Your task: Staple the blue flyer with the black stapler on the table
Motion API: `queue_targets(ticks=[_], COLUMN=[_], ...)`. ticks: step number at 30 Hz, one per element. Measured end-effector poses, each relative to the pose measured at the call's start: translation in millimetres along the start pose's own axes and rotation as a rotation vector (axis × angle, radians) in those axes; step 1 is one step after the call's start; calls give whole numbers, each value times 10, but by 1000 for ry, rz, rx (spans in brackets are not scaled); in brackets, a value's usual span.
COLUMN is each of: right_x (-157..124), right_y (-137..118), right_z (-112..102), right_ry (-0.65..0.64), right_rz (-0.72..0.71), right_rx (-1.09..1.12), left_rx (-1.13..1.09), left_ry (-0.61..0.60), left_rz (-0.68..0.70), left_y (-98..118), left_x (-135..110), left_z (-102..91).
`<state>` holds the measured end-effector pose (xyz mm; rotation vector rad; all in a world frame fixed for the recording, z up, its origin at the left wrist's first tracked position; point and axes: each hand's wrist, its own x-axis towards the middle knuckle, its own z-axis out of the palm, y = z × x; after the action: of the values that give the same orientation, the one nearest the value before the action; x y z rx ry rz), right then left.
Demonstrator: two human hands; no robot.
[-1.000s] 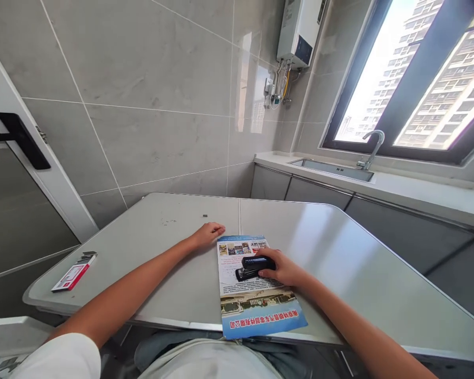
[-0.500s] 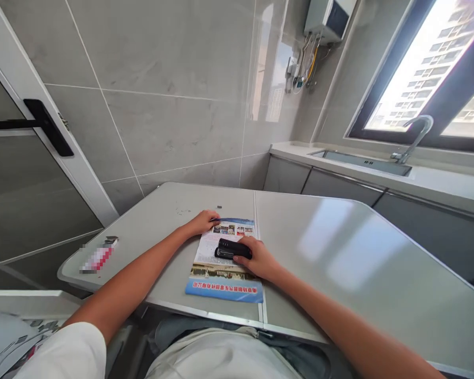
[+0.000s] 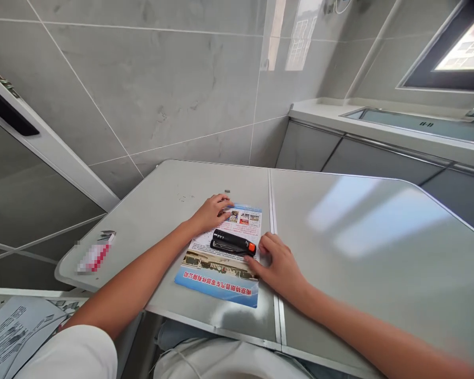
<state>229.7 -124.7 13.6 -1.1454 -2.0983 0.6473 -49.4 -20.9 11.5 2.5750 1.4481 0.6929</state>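
Observation:
A black stapler with an orange patch at its right end lies on a printed brochure. The brochure has photos at the top and a blue band with red characters, seen upside down, at the bottom. My left hand rests over the brochure's upper left corner, fingers stretched and apart. To the right of the stapler, my right hand is open, thumb near the stapler's lower right end and the other fingers bent. Whether the thumb touches the stapler I cannot tell.
The folding table has a metal seam just right of the brochure. A small grey piece lies beyond my left hand. A blurred pink and white item sits at the table's left end. Behind on the right runs a counter with a sink.
My right hand has let go of the stapler and drawn back to the right, uncovering its orange end. My left hand's fingers lie flatter on the brochure. The view has tilted down.

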Motion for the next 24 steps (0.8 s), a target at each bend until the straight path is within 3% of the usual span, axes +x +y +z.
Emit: queue_targets(ticks=[8, 18, 24], right_x=[-7, -21, 51], right_y=[54, 141, 133], right_z=[-54, -137, -209], right_ry=[27, 2, -62], right_rz=[-1, -289, -417], right_rx=[83, -78, -148], left_rx=[128, 63, -93], left_ry=[-53, -9, -28], left_rz=[-70, -213, -329], left_y=[117, 141, 163], left_x=[-15, -74, -59], left_z=[-5, -33, -86])
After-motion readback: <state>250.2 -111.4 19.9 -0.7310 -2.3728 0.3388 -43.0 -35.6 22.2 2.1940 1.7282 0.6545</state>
